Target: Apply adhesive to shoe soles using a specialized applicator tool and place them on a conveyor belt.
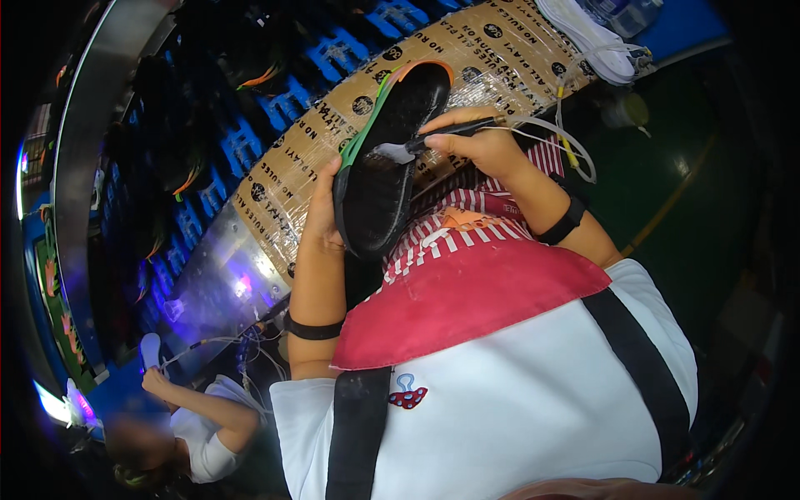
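Observation:
A shoe upper [375, 204] is tilted with its black underside toward me, its edge showing green and orange. My left hand [323, 208] grips it by the left side, fingers closed around the edge. A dark-handled brush [396, 152] with pale bristles is pinched in my right hand [482, 146]. The bristles rest against the black underside around its middle, near the right edge. From the handle's end runs a whitish hose [575, 137], which curves down on the right.
Brown printed cardboard under clear film covers the worktable [292, 183]. White shoe soles [596, 42] and a clear plastic bottle [629, 12] lie at the far right. Blue racks [242, 150] line the left. A co-worker [212, 417] at lower left holds a light sole [150, 352].

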Demonstrator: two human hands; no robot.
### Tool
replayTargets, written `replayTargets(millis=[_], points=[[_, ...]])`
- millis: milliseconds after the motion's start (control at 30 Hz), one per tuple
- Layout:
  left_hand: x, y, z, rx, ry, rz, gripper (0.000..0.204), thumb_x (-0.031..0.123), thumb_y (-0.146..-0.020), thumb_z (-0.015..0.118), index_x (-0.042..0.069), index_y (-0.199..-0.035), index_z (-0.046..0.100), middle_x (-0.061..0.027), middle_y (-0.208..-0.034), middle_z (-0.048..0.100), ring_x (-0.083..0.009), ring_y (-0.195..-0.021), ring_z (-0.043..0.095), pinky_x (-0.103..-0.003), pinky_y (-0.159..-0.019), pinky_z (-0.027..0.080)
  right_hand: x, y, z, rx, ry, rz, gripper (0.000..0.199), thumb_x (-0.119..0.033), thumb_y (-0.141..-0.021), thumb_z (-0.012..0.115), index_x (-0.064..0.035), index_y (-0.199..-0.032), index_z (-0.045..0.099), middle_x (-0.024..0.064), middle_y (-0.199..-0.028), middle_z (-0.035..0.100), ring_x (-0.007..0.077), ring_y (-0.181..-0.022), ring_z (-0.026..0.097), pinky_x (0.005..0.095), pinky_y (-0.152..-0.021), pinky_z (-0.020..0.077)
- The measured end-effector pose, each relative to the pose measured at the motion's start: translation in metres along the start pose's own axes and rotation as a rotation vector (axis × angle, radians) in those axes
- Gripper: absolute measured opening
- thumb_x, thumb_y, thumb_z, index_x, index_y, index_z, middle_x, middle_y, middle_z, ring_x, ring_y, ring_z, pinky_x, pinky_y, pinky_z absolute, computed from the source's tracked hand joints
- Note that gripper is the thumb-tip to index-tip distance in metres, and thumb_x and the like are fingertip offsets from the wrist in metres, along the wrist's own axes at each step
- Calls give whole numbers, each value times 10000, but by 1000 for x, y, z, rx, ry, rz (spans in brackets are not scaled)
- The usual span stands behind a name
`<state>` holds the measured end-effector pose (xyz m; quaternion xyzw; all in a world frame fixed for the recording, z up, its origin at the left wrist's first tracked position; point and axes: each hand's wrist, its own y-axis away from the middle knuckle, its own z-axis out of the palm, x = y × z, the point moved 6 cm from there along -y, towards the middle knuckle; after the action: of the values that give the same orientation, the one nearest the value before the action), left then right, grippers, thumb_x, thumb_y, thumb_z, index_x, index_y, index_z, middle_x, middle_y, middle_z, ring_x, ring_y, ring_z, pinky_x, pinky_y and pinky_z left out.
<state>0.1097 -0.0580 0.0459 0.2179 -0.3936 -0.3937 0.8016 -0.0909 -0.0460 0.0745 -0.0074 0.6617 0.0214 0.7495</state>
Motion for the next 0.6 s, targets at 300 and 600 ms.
replayTargets(millis=[300,600], points=[[-6,0,-2,-42,59,57,473,366,-885,414,-9,-1157,505,-165,-1064,599,-250,-912,618,-363,-813,512,-6,-2,-16,308,399,-346,194,-111,-724,690,-42,-905,669,101,-777,655,156,-644,599,256,-596,457],[16,17,-21,211,-31,278,630,523,-919,220,37,-1282,388,-169,-1183,523,-262,-1062,539,-388,-921,431,-52,10,38,-153,392,-481,224,-56,-692,688,-24,-911,659,105,-632,576,217,-557,560,307,-514,424]])
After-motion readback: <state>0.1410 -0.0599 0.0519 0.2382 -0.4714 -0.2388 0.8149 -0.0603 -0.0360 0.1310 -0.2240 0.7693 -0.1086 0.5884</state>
